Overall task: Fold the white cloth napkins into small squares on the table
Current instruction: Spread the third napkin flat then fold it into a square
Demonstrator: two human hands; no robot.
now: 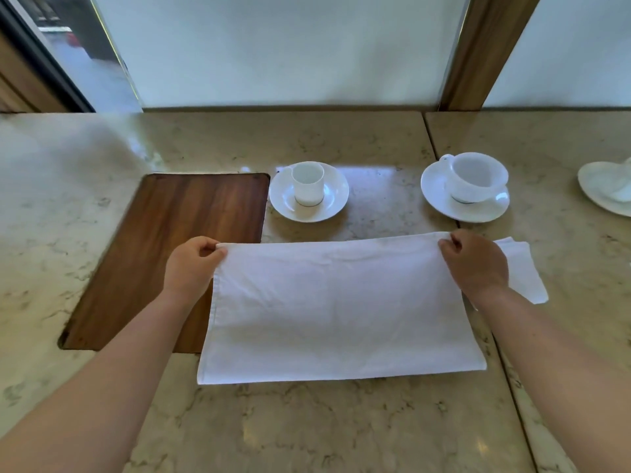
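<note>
White napkin (341,308) lies spread on the marble table (307,428), a wide rectangle, its left part overlapping the wooden board (164,240). It looks already doubled once, though the layers can't be confirmed from this view. Left hand (193,268) pinches the napkin's far-left corner, thumb and fingers curled on the hem. Right hand (476,261) pinches the far-right corner the same way. The far edge is pulled taut between them; whether it is lifted off the table can't be told. The near edge rests flat on the table.

Second napkin (522,271), already folded, sits just right of the spread napkin, partly hidden behind the right hand. Beyond the napkin's far edge: small cup (307,184) on a saucer (336,196), and off to the right a wide cup (478,177) on another saucer (437,196).

Handling judgement: thin woven cloth, light, limp, no stiffness, so it sags wherever unsupported. Not slippery against fingers but probably slides easily on polished marble. Not fragile. Best hold is at the corners or hem, as now, keeping tension so the edges line up. The next fold likely needs one short end carried over to the other, then pressed flat. Risk: layers shifting out of line, or the cloth swinging into the small cup.
</note>
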